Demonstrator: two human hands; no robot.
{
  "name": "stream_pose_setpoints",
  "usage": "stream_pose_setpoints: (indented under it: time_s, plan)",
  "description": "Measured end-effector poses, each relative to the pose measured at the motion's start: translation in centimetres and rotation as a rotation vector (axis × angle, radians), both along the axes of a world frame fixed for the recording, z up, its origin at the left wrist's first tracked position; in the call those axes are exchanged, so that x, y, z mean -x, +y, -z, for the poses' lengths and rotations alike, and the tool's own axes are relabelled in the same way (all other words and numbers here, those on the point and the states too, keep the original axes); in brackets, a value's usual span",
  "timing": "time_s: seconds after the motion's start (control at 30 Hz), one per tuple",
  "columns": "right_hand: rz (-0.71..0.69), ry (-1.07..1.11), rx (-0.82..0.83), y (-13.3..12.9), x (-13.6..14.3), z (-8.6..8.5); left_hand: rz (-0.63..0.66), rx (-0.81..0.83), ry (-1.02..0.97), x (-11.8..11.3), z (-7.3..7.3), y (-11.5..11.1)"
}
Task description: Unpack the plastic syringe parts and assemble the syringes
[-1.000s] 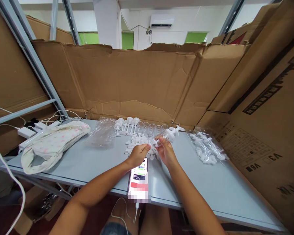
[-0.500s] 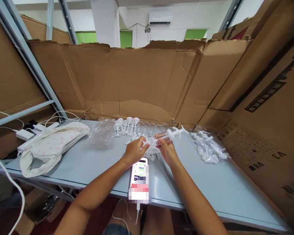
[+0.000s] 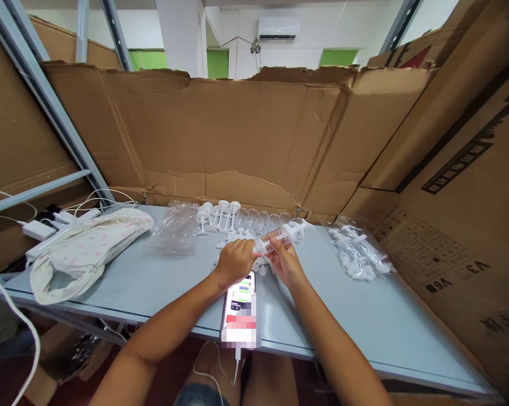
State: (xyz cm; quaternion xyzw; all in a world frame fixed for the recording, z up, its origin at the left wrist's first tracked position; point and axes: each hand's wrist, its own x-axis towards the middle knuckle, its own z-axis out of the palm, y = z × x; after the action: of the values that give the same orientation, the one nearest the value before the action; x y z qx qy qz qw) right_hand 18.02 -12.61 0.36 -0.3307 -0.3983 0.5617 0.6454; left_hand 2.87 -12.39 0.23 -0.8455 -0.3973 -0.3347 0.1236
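A large clear plastic syringe point(image 3: 273, 238) with a ridged barrel lies slanted across my hands, its white plunger handle point(image 3: 299, 225) pointing up and to the right. My right hand point(image 3: 285, 262) grips the barrel from below with thumb and fingers. My left hand point(image 3: 236, 260) is closed round the syringe's left end, and its fingers hide the tip and any small part there. Beneath and behind both hands lie small white plastic parts point(image 3: 262, 269). Further back stand a row of clear ridged barrels point(image 3: 263, 220) and several white plungers point(image 3: 223, 212).
A phone point(image 3: 240, 310) with a cable lies at the table's front edge point(image 3: 182, 324). Bagged white parts point(image 3: 358, 251) lie to the right, an empty-looking clear bag point(image 3: 174, 228) to the left. A pale cloth bag point(image 3: 89, 248) and chargers point(image 3: 38, 230) sit far left. Cardboard walls point(image 3: 220, 129) enclose the table.
My left hand has turned and closed over the syringe's left end. The syringe and my right hand have shifted slightly left, and the handle sits lower. The view has moved a little.
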Motion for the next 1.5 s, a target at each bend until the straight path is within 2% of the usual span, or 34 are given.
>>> stream_pose_setpoints:
  time_s: [0.07,0.2,0.3,0.37,0.47,0.53,0.57,0.63,0.73,0.8,0.87,0.97,1.03,1.07,1.13,1.23,1.3,1.4,1.5]
  plan:
    - [-0.001,0.021,-0.002,0.1,0.1,0.2,0.012,0.120,-0.054,-0.1,-0.2,-0.3]
    - [-0.018,0.028,-0.025,0.2,0.1,0.4,0.094,0.500,-0.252,-0.2,-0.7,-0.4]
    - [-0.050,-0.013,-0.050,0.2,-0.1,0.2,0.248,0.803,-0.499,-0.1,-0.9,0.1]
    - [-0.082,-0.035,-0.084,0.0,-0.3,-0.1,0.387,1.062,-0.655,0.1,-1.1,0.6]
    - [-0.109,-0.044,-0.144,-0.3,-0.6,-0.6,0.599,1.480,-0.709,0.6,-1.5,1.2]
    - [-0.109,-0.042,-0.155,-0.5,-0.6,-0.8,0.673,1.603,-0.687,0.9,-1.7,1.3]
    - [-0.108,-0.040,-0.152,-0.6,-0.6,-0.9,0.670,1.589,-0.686,0.9,-1.8,1.3]
    - [-0.102,-0.030,-0.139,-0.6,-0.5,-0.9,0.582,1.425,-0.690,0.8,-1.7,1.1]
    - [-0.056,0.013,-0.112,-0.4,-0.4,-0.9,0.362,0.985,-0.657,0.5,-1.4,0.6]
    - [-0.025,0.034,-0.087,-0.3,-0.3,-0.9,0.228,0.740,-0.564,0.4,-1.2,0.3]
    - [-0.013,0.036,-0.069,-0.2,-0.3,-0.7,0.128,0.582,-0.425,0.4,-1.1,0.1]
    - [-0.019,0.036,-0.052,-0.1,-0.2,-0.5,0.062,0.450,-0.284,0.4,-1.1,-0.1]
    - [-0.028,0.039,-0.046,0.0,-0.2,-0.3,0.074,0.490,-0.285,0.4,-1.2,0.0]
    - [-0.031,0.039,-0.044,0.0,-0.2,-0.3,0.107,0.568,-0.320,0.4,-1.2,0.1]
    - [-0.044,0.031,-0.048,0.0,-0.2,-0.3,0.239,0.831,-0.437,0.6,-1.4,0.4]
    - [-0.075,0.030,-0.084,-0.2,-0.3,-0.4,0.504,1.242,-0.614,1.1,-1.8,1.1]
    - [-0.100,0.041,-0.114,-0.3,-0.3,-0.4,0.602,1.383,-0.644,1.4,-2.0,1.4]
    - [-0.117,0.051,-0.126,-0.4,-0.4,-0.4,0.584,1.370,-0.625,1.4,-1.8,1.6]
    - [-0.100,0.056,-0.131,-0.4,-0.4,-0.4,0.402,1.076,-0.639,1.0,-1.4,1.4]
